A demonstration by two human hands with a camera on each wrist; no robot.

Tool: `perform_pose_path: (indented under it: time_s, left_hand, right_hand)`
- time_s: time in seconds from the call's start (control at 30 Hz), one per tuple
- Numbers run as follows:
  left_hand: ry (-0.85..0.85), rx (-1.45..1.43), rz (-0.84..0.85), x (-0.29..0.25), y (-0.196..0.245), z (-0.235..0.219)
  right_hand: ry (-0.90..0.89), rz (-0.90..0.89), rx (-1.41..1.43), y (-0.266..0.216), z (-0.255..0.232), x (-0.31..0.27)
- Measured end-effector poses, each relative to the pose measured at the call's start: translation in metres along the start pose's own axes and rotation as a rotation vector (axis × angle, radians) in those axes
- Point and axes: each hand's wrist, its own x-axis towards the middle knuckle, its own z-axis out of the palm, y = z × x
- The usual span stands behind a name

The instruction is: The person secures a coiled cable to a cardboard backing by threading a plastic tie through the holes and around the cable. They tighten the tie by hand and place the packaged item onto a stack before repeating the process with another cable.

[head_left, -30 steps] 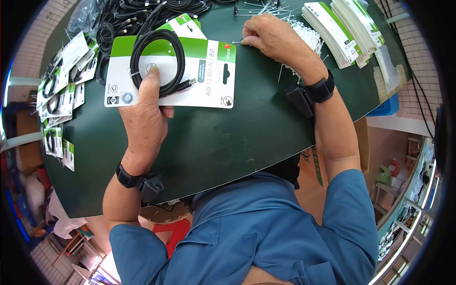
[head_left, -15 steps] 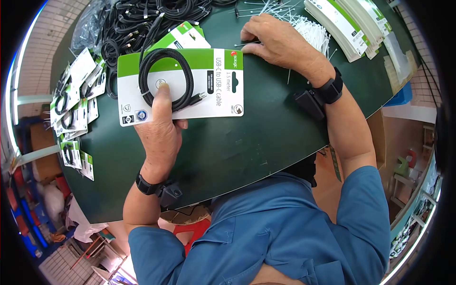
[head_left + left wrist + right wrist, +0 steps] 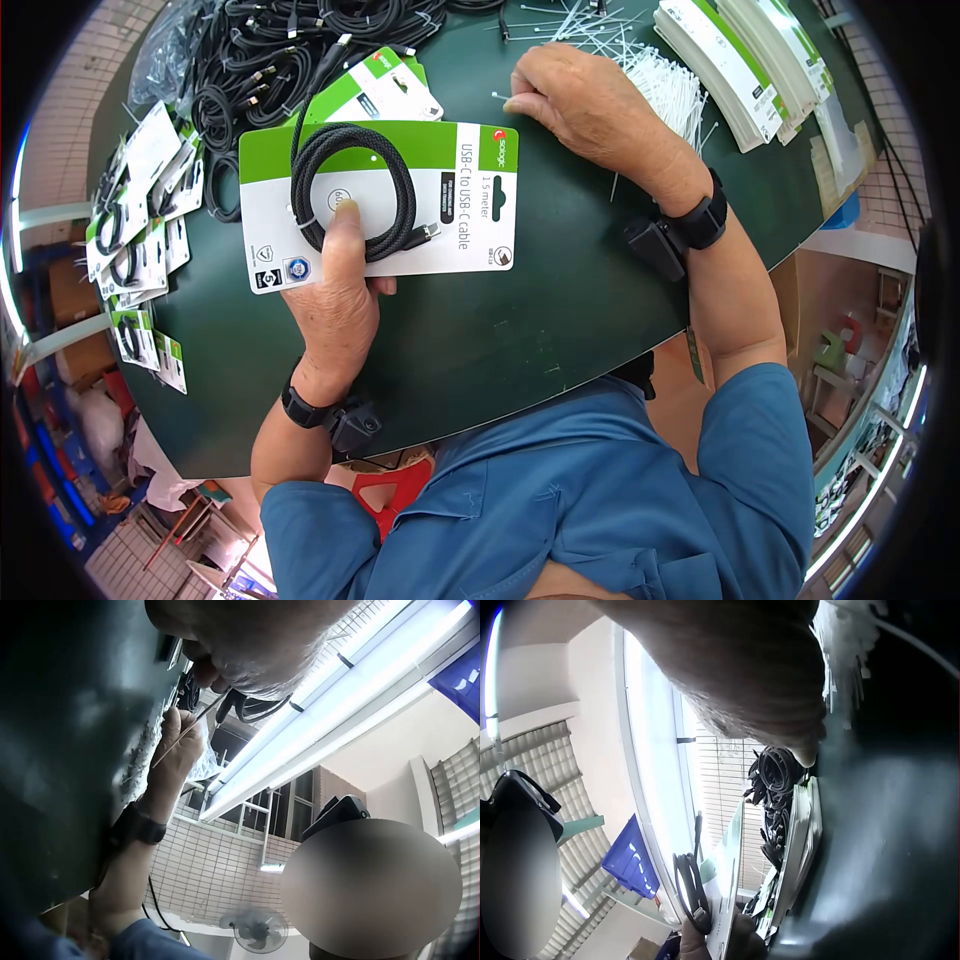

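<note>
My left hand (image 3: 335,315) holds a green-and-white card (image 3: 490,170) printed "USB-C to USB-C cable". Its thumb presses a coiled black braided cable (image 3: 405,195) onto the card's face, while the other fingers are mostly hidden behind. The coil is bound with a white tie at its left side, and a metal plug (image 3: 430,231) points right. Up and to the right, my right hand (image 3: 590,105) pinches a white cable tie (image 3: 498,96) between thumb and forefinger. In the left wrist view the tie shows as a thin line across the right hand (image 3: 180,746).
Loose white cable ties (image 3: 665,95) lie beyond the right hand, beside stacked cards (image 3: 720,70). Black cables (image 3: 265,65) are heaped at the back left. Carded cables (image 3: 150,220) pile along the left edge, and more cards (image 3: 375,90) lie behind the held one.
The left hand has brought the card and coil slightly toward the body, showing more of the cards behind. The head view has shifted. The right hand keeps its pinch near the ties.
</note>
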Motion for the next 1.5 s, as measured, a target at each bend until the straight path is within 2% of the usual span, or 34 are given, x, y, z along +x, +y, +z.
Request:
perform_pose_path:
  time_s: [0.07, 0.2, 0.27, 0.37, 0.47, 0.5, 0.53, 0.57, 0.63, 0.67, 0.7, 0.77, 0.8, 0.83, 0.87, 0.9, 0.97, 1.17, 1.23, 1.3, 1.37, 1.4, 1.5]
  left_hand:
    - [0.021, 0.014, 0.008, 0.0, -0.001, -0.001]
    - [-0.025, 0.015, 0.009, 0.0, 0.0, -0.004]
    - [-0.019, 0.018, 0.013, -0.001, 0.001, -0.002]
    - [0.007, 0.041, 0.057, -0.005, -0.001, -0.001]
    - [0.023, 0.067, 0.079, -0.012, -0.003, -0.004]
    - [0.007, 0.176, 0.114, -0.016, -0.003, -0.007]
    - [-0.009, 0.285, 0.149, -0.018, -0.005, -0.011]
    - [-0.007, 0.279, 0.155, -0.014, -0.012, -0.019]
    - [-0.171, 0.968, 1.039, -0.006, -0.031, -0.04]
    - [-0.084, 1.057, 1.163, -0.01, -0.03, -0.042]
    - [-0.078, 1.055, 1.164, -0.014, -0.026, -0.044]
    - [-0.374, 1.143, 0.973, -0.021, -0.006, -0.045]
    - [-0.434, 0.742, 1.066, -0.013, 0.006, -0.027]
    - [-0.506, 0.662, 1.13, -0.008, 0.015, -0.019]
    - [-0.491, 0.624, 1.199, -0.007, 0.011, -0.015]
    - [-0.475, 0.586, 1.266, -0.007, 0.007, -0.013]
    - [-0.492, 0.627, 1.241, -0.009, 0.011, -0.015]
    - [-0.554, 0.734, 1.348, -0.008, 0.016, -0.014]
    - [-0.577, 0.743, 1.334, -0.01, 0.017, -0.016]
    - [-0.654, 0.794, 1.323, -0.017, 0.023, -0.018]
    - [-0.669, 0.828, 1.287, -0.023, 0.022, -0.017]
    - [-0.678, 0.839, 1.315, -0.024, 0.021, -0.017]
    - [-0.701, 0.887, 1.317, -0.031, 0.021, -0.016]
  right_hand:
    - [0.082, 0.067, 0.041, 0.001, -0.002, 0.0]
    - [0.093, 0.105, 0.147, -0.004, -0.015, 0.004]
    - [0.247, 0.076, 0.342, -0.003, -0.014, 0.005]
    - [0.275, -0.031, 0.272, 0.001, -0.016, 0.005]
    - [0.264, -0.018, 0.297, -0.005, -0.025, 0.005]
    - [0.277, -0.011, 0.311, -0.007, -0.028, 0.005]
    - [0.359, -0.123, 0.231, -0.007, -0.03, 0.006]
    - [0.36, -0.129, 0.225, -0.009, -0.033, 0.007]
    - [0.426, -0.179, 0.2, -0.016, -0.041, 0.006]
    - [0.425, -0.183, 0.238, -0.018, -0.043, 0.005]
    - [0.423, -0.188, 0.235, -0.023, -0.044, 0.002]
    - [0.37, -0.082, 0.485, -0.032, -0.045, -0.001]
    - [0.365, -0.085, 0.485, -0.032, -0.044, 0.0]
    - [0.392, -0.16, 0.487, -0.032, -0.042, 0.002]
    - [0.418, -0.234, 0.49, -0.032, -0.041, 0.002]
    - [0.411, -0.235, 0.492, -0.033, -0.041, 0.002]
    - [0.387, -0.271, 0.497, -0.035, -0.042, 0.001]
    - [0.358, -0.267, 0.575, -0.046, -0.051, -0.001]
    - [0.404, -0.158, 0.862, -0.054, -0.046, -0.006]
    - [0.339, -0.096, 1.063, -0.069, -0.061, -0.013]
    - [0.381, -0.126, 1.336, -0.066, -0.047, -0.013]
    - [0.298, -0.196, 1.145, -0.075, -0.066, -0.01]
    - [0.348, -0.235, 1.255, -0.077, -0.042, -0.019]
